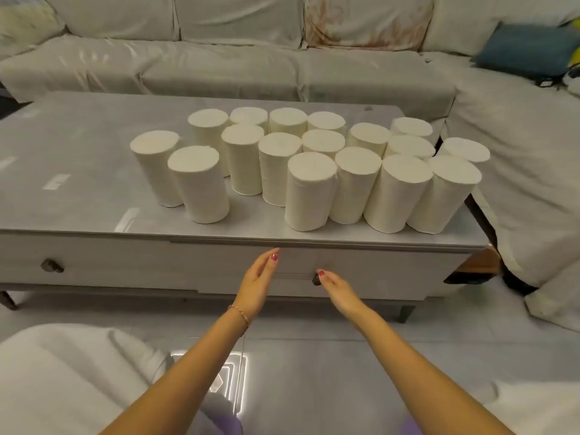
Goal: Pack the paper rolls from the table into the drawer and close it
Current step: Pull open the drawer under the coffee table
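Observation:
Several white paper rolls (310,189) stand upright on the grey table top (78,146), most packed together at the right, two a little apart at the left (197,183). The right drawer front (392,271) below the top is shut. Its dark round knob (316,279) sits at the fingertips of my right hand (337,290), which touches or nearly touches it. My left hand (259,282) is open, fingers stretched, just in front of the drawer front and left of the knob, holding nothing.
A second drawer with a dark knob (51,265) is at the left. A light covered sofa (219,58) wraps around the back and right, with a blue cushion (527,50). A white seat (62,372) is at my lower left; glossy tiled floor lies below.

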